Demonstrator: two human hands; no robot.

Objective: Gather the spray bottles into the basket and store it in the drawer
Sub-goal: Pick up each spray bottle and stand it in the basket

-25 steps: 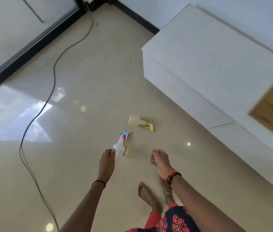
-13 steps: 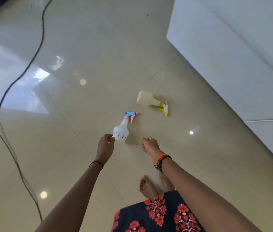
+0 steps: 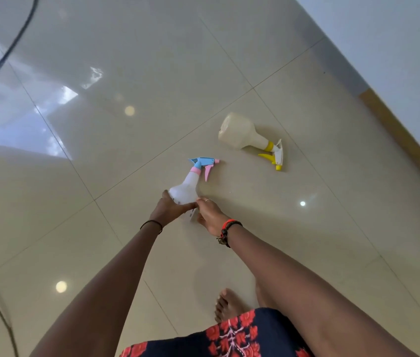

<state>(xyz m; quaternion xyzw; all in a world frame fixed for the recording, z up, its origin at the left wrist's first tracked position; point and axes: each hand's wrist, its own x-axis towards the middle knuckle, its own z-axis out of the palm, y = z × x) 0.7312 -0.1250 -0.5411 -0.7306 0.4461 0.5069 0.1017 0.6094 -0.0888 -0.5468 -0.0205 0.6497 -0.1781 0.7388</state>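
Note:
A white spray bottle with a blue and pink trigger head lies on the glossy floor, its head pointing away from me. My left hand wraps around its base from the left. My right hand touches the same base from the right. A cream spray bottle with a yellow and white trigger lies on its side further off to the right, untouched. No basket or drawer is in view.
A black cable runs across the floor at the upper left and down the left edge. A white cabinet with a wooden strip at its foot fills the upper right. My bare foot stands below the hands.
The view has dropped closer to the floor. Both hands have closed in on the base of the blue and pink bottle, which was only near the left fingertips before.

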